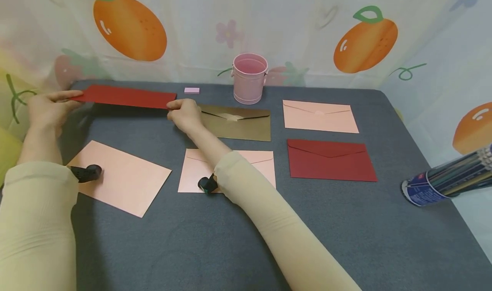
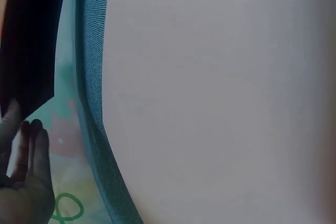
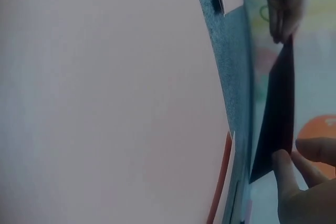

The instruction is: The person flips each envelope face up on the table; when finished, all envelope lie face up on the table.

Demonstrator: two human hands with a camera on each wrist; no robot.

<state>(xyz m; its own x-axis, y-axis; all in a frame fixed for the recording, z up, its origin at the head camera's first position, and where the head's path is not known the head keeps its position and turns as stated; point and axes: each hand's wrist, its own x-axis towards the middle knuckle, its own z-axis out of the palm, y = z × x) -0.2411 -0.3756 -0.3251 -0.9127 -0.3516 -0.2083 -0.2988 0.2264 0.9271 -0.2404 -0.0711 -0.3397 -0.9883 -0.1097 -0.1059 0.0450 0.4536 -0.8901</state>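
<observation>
A red envelope point(image 1: 127, 96) is held level above the back left of the table, its shadow falling beneath. My left hand point(image 1: 50, 109) pinches its left end, and my right hand point(image 1: 186, 115) pinches the right corner. From the right wrist, the envelope point(image 3: 282, 93) looks dark and edge-on between both hands. Under my left forearm lies a pink envelope point(image 1: 127, 177), turned at an angle. A second pink envelope point(image 1: 257, 163), flap up, is partly hidden by my right forearm. Just beyond my right hand lies an olive-gold envelope point(image 1: 246, 128), partly covered by it.
On the right lie another pink envelope point(image 1: 320, 122) and a dark red one point(image 1: 330, 163). A pink bucket point(image 1: 247, 83) and a small pink block point(image 1: 191, 90) stand along the back edge. A blue can point(image 1: 423, 190) of pencils is at the right edge. Printed curtains hang behind.
</observation>
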